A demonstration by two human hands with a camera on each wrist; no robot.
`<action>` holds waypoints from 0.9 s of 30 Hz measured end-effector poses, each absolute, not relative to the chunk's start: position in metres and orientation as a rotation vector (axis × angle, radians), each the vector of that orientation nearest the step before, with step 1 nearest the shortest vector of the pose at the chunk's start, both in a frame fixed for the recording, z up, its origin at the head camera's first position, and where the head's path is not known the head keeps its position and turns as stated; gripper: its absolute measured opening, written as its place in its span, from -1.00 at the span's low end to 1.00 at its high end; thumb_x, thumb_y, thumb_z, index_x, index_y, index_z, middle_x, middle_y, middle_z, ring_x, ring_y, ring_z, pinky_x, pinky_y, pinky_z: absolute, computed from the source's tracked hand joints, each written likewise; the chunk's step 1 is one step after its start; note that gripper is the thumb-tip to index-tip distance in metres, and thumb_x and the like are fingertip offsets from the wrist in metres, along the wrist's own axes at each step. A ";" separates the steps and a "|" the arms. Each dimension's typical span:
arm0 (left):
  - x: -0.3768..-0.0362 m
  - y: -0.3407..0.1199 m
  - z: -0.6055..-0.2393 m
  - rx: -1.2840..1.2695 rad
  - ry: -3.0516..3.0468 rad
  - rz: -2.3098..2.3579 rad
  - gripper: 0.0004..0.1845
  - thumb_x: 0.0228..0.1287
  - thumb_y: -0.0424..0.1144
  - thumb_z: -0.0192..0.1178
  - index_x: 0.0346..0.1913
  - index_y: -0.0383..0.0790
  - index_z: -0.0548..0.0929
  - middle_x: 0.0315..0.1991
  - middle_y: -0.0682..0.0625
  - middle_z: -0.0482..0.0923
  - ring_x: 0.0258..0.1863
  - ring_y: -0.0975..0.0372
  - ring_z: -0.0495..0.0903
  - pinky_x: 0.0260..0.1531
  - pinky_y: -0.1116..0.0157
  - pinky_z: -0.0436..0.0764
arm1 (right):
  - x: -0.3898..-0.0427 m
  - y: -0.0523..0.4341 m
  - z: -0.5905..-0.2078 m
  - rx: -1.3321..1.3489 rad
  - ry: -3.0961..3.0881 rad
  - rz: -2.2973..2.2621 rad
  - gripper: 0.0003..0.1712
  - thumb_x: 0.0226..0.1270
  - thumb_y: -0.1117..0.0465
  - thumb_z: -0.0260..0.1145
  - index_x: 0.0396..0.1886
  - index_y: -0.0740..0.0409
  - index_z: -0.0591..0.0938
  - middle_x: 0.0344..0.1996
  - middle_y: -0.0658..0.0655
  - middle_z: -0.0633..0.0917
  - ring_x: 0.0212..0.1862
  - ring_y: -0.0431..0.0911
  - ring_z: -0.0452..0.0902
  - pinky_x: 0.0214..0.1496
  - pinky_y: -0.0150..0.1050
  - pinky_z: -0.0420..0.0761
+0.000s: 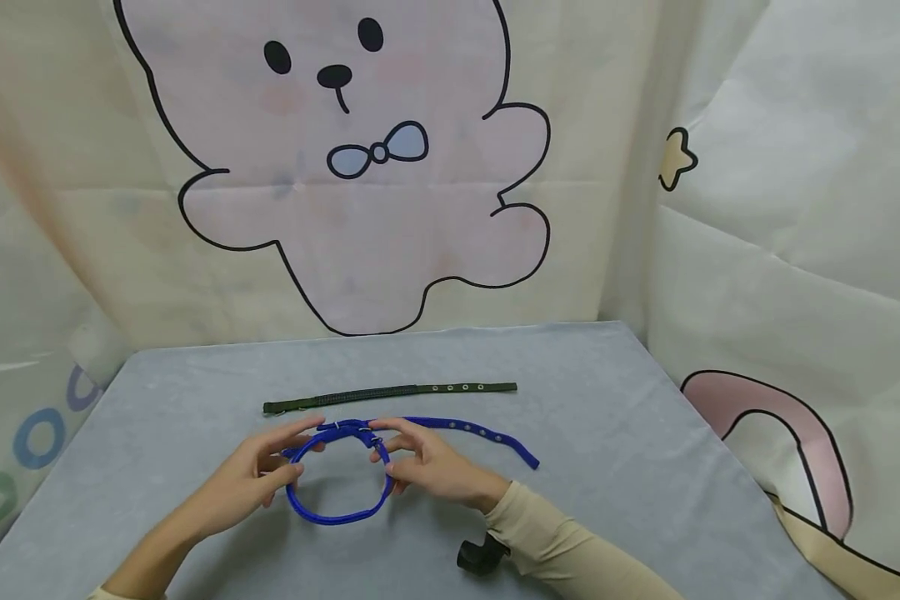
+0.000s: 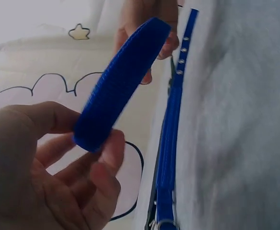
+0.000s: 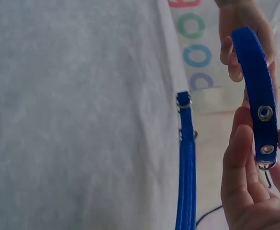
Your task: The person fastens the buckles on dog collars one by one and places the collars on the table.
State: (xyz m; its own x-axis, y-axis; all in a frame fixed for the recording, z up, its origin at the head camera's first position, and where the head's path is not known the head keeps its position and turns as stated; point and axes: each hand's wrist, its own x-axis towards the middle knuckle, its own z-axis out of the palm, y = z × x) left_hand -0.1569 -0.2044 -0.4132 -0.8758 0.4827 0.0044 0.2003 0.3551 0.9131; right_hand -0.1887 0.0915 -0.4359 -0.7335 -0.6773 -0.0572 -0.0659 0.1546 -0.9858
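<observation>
Both hands hold a blue collar fastened into a loop, raised in front of me over the table. My left hand pinches its left side between thumb and fingers. On the opposite side, my right hand grips the loop near the buckle. In the right wrist view two metal eyelets show on the looped collar beside the right fingers. A second blue collar lies stretched out on the table behind the loop, its eyelet end to the right. The loop and hands overlap its left end in the head view.
A dark green collar with eyelets lies straight across the table behind the blue ones. The grey cloth-covered table ends at a printed curtain. A small black device sits at my right wrist.
</observation>
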 end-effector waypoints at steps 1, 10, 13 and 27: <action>-0.155 -0.207 -0.413 0.591 2.368 1.500 -0.40 0.51 -0.34 0.10 0.54 -0.11 0.27 0.27 -0.46 0.49 -0.35 0.12 0.66 -0.61 0.29 0.55 | -0.188 0.089 -0.436 -0.709 1.940 -1.609 -0.33 0.49 0.40 0.18 0.48 -0.18 0.36 0.19 0.39 0.63 -0.32 -0.09 0.66 -0.20 -0.29 0.71; -0.147 -0.239 -0.416 0.490 2.354 1.357 -0.33 0.45 -0.39 0.12 0.56 -0.20 0.22 0.34 -0.51 0.40 -0.33 0.13 0.64 -0.65 0.30 0.49 | -0.184 0.060 -0.441 -0.720 1.840 -1.595 -0.33 0.46 0.43 0.22 0.49 -0.05 0.37 0.21 0.42 0.62 -0.32 -0.23 0.69 -0.20 -0.29 0.73; -0.145 -0.254 -0.419 0.481 2.312 1.358 -0.33 0.46 -0.39 0.11 0.57 -0.23 0.18 0.36 -0.56 0.32 -0.32 0.15 0.67 -0.66 0.30 0.49 | -0.184 0.049 -0.444 -0.726 1.780 -1.593 -0.31 0.43 0.44 0.24 0.49 -0.07 0.38 0.21 0.41 0.63 -0.30 -0.23 0.69 -0.17 -0.30 0.72; -0.143 -0.301 -0.429 0.482 2.233 1.312 -0.32 0.49 -0.37 0.07 0.56 -0.39 0.08 0.34 -0.74 0.16 -0.31 0.18 0.70 -0.59 0.23 0.58 | -0.185 0.009 -0.448 -0.719 1.800 -1.477 -0.27 0.39 0.50 0.25 0.50 0.03 0.36 0.19 0.33 0.67 -0.13 -0.11 0.78 -0.16 -0.39 0.67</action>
